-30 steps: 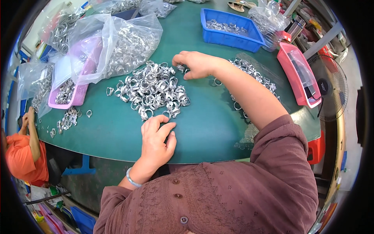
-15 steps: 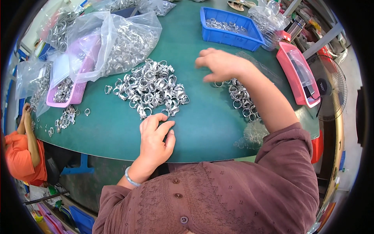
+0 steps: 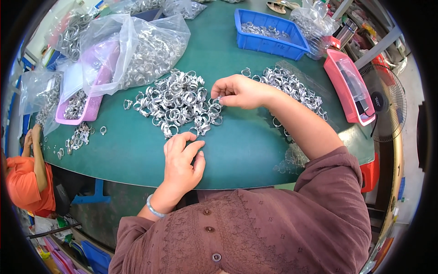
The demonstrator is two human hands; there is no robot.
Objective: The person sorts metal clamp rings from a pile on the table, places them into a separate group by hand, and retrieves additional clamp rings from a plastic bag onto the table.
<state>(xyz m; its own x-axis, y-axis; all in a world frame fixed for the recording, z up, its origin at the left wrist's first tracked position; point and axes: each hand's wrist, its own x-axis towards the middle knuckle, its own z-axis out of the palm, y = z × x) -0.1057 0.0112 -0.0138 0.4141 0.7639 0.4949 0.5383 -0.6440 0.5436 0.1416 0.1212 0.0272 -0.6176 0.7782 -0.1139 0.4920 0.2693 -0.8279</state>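
Observation:
A heap of small silver metal rings [image 3: 175, 100], each with a lug on its band, lies on the green tabletop in front of me. My right hand [image 3: 242, 91] reaches over to the heap's right edge, thumb and fingers pinched on one metal ring [image 3: 216, 103]. At the heap's near edge my left hand [image 3: 182, 162] rests on the table, its fingers loosely bent and apart, holding nothing. Those fingertips lie beside a ring [image 3: 194, 131] at the bottom of the heap. A second pile of rings [image 3: 292, 86] sits to the right, partly hidden behind my right forearm.
A clear plastic bag [image 3: 153, 50] full of rings leans by a pink basket [image 3: 93, 107] at left. A blue bin [image 3: 269, 47] stands at the back, a pink tray [image 3: 349, 86] and a fan [image 3: 388, 102] at right. A person in orange [image 3: 27, 182] sits far left.
My right hand has moved left from above the right pile to the heap's right edge, and its fingers have closed on a ring. My left hand has stayed in place.

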